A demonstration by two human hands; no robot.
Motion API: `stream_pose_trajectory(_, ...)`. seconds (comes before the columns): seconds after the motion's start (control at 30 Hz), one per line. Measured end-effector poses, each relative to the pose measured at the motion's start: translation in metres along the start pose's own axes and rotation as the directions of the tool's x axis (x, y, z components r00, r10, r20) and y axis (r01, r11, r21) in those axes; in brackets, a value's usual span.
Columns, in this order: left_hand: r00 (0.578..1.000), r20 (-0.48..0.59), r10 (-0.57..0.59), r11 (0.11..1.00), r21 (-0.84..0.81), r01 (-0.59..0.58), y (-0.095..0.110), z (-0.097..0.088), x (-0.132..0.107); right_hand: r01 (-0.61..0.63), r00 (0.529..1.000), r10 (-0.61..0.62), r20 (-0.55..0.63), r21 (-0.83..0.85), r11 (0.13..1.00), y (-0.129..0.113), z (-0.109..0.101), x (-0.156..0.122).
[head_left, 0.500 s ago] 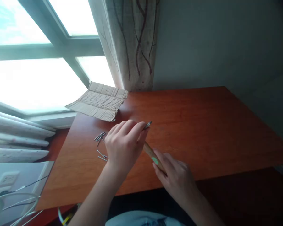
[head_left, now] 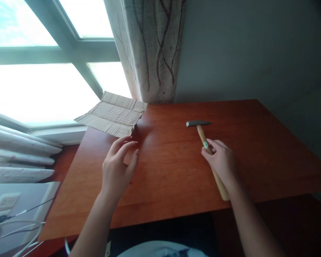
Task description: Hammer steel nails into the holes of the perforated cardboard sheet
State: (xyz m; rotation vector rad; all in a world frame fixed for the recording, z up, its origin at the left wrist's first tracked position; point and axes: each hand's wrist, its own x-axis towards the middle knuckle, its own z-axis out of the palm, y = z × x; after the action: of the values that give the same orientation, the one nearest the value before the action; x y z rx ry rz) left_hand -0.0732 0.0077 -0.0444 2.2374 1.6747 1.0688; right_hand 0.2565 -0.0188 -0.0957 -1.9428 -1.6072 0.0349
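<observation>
My right hand (head_left: 221,159) holds a hammer (head_left: 202,135) around the middle of its wooden handle, over the right half of the table. The dark metal head points away from me, and a green oval mark shows on the handle just ahead of my fingertips. My left hand (head_left: 117,164) is open over the left part of the table, its fingers curved and apart with nothing visible in them. It covers the spot where loose nails lay, so no nails show. Just beyond its fingertips is a folded cardboard sheet (head_left: 119,113) dotted with small holes.
The brown wooden table (head_left: 166,178) meets a window on the left and a grey wall at the back. A patterned curtain (head_left: 155,53) hangs behind the cardboard. Cables and a wall socket (head_left: 8,203) are at the lower left.
My left hand has left the hammer, moved left and opened, now hiding the nails. My right hand has carried the hammer right and away from me, holding it lower on the table.
</observation>
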Motion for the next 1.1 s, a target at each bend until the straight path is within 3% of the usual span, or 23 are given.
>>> stream_pose_trajectory(0.13,0.996,-0.086,-0.036,0.999,0.005,0.036,-0.02,-0.012,-0.016,-0.043,0.999,0.041,-0.026,-0.067,0.997,0.016,0.013,0.015)
stream_pose_trajectory(0.27,0.983,-0.176,-0.056,0.998,-0.01,0.055,-0.024,-0.021,-0.022,-0.052,0.999,0.051,-0.02,-0.073,0.996,0.022,0.022,0.022)
stream_pose_trajectory(0.67,0.981,-0.192,-0.027,0.992,-0.127,0.003,-0.021,-0.012,-0.023,-0.03,1.0,0.031,0.007,-0.104,0.994,0.029,0.034,0.033)
stream_pose_trajectory(1.1,0.976,-0.18,-0.121,0.989,-0.101,0.104,-0.036,-0.02,-0.027,-0.03,1.0,0.029,-0.007,-0.066,0.997,0.035,0.037,0.033)
